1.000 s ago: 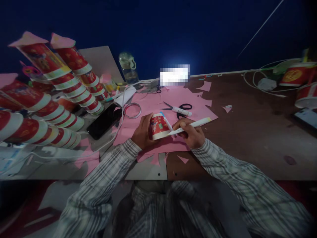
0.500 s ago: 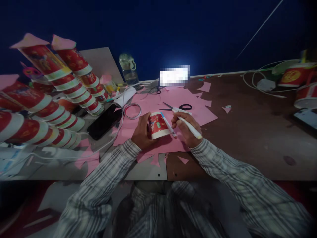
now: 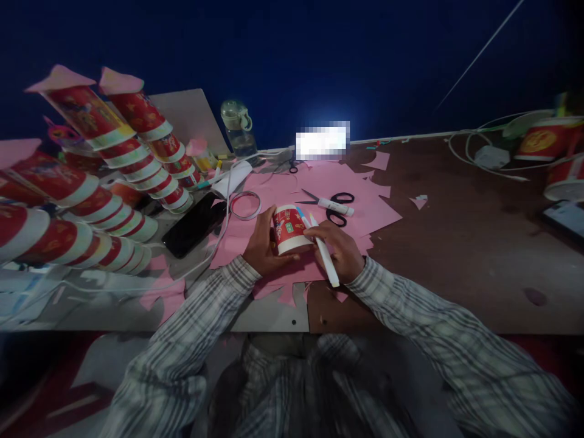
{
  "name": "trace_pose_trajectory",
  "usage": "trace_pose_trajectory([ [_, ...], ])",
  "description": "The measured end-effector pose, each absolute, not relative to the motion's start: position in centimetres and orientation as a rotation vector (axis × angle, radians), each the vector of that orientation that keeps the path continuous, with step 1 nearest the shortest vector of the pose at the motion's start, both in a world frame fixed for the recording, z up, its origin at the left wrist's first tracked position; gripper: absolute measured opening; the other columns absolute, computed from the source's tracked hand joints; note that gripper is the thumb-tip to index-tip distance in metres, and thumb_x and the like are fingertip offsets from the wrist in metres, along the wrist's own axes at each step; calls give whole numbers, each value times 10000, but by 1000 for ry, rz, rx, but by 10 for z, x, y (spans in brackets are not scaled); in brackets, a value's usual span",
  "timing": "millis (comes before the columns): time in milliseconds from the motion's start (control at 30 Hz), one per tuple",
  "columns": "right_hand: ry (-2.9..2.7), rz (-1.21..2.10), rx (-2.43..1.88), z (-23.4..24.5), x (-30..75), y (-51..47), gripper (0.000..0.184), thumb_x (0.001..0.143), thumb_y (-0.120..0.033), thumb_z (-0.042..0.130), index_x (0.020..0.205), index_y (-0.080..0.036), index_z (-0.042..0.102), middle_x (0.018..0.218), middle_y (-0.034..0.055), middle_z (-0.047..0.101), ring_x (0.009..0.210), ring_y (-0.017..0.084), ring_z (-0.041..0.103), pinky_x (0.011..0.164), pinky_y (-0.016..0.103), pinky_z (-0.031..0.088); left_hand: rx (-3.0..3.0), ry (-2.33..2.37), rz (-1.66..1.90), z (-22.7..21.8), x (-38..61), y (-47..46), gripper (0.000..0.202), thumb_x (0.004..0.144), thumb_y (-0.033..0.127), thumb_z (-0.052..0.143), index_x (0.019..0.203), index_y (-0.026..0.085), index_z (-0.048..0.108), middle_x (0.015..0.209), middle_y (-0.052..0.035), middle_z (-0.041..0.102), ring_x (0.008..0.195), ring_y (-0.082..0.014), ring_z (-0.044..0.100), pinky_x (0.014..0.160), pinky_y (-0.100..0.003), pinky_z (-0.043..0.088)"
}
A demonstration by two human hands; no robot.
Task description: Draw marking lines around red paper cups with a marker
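Note:
My left hand (image 3: 264, 246) is wrapped around a red paper cup (image 3: 288, 228) with a white rim, fingers behind it and thumb below. In my right hand (image 3: 340, 246) is a white marker (image 3: 326, 258) with yellow ends, its upper end close to the cup's right side. A second marker with a blue end (image 3: 301, 215) lies between the cup and my right fingers; its lower part is hidden. Just beyond, black-handled scissors (image 3: 336, 218) lie spread on pink paper (image 3: 365, 213), a white tube (image 3: 340, 207) across them.
Stacked red-and-white cup towers (image 3: 137, 164) with pink cone tops crowd the left. A black phone (image 3: 194, 228), tape roll (image 3: 245, 205), water bottle (image 3: 239, 131) and white cable (image 3: 223, 234) are near them. At right are a charger (image 3: 493, 157), red cups (image 3: 542, 141) and another phone (image 3: 568, 220).
My right hand has moved down and left toward the cup. The white marker has swung steeper, its upper end now beside the cup, and the scissors' handles are uncovered.

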State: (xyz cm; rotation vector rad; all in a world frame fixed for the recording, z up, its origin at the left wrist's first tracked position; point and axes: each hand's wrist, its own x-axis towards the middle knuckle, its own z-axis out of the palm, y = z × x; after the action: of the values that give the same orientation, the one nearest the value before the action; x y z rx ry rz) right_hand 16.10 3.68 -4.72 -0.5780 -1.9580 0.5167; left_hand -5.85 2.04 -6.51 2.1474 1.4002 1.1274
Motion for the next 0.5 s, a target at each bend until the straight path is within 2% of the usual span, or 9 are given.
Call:
trace_pose_trajectory([
  [100,-2000,477,-579,-49,162,37,244,905,-172,535,1094,-228,678,815,68,630,738,216,582,659,355,489,2170,1407,1159,-62,-60,20,1247,612,776,759,1547,161,209,1431,-235,443,1262,-384,555,951,-523,572],
  [267,-2073,252,-561,-47,161,36,243,915,-148,541,1079,-236,698,797,58,603,732,208,543,665,348,450,2318,1425,1146,-59,-57,20,1276,642,848,665,1567,127,162,1437,-262,451,1327,-413,498,1034,-576,504],
  [367,-2118,144,-504,-44,159,34,239,918,-131,538,1074,-227,692,767,54,601,712,207,532,658,350,441,2372,1441,1132,-61,-54,19,1199,714,822,626,1567,112,172,1431,-270,470,1326,-413,508,1032,-570,505],
  [500,-2038,343,-503,-37,160,31,254,932,-195,535,1150,-237,661,812,63,636,737,212,572,660,363,486,2359,1535,1106,-63,-51,18,1093,773,718,654,1555,108,195,1382,-257,518,1271,-385,554,1017,-543,520],
])
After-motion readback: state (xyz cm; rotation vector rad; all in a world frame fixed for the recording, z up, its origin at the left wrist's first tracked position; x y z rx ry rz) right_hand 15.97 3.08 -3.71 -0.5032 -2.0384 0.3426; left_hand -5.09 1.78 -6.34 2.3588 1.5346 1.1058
